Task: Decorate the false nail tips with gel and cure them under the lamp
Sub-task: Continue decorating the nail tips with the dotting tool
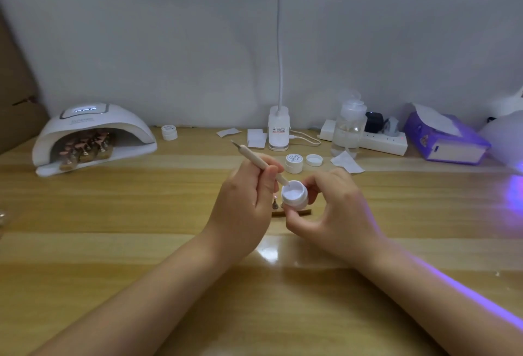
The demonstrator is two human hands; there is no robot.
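Both hands are hovering above the wooden table (113, 242): the left hand (243, 208) is gripping a slim beige nail tool (256, 160), its tip dipping into the small open white gel jar (294, 194) that the right hand (336, 214) is pinching. Rows of pink false nail tips (87, 146) are sitting inside the white arched curing lamp (93, 136), far left.

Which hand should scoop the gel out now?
Probably the left hand: it grips the tool, whose tip is already at the open jar. The right hand holds that jar.

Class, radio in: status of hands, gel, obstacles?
Left hand grips brush. Right hand holds open gel jar. Brush tip at jar. Nothing blocking.
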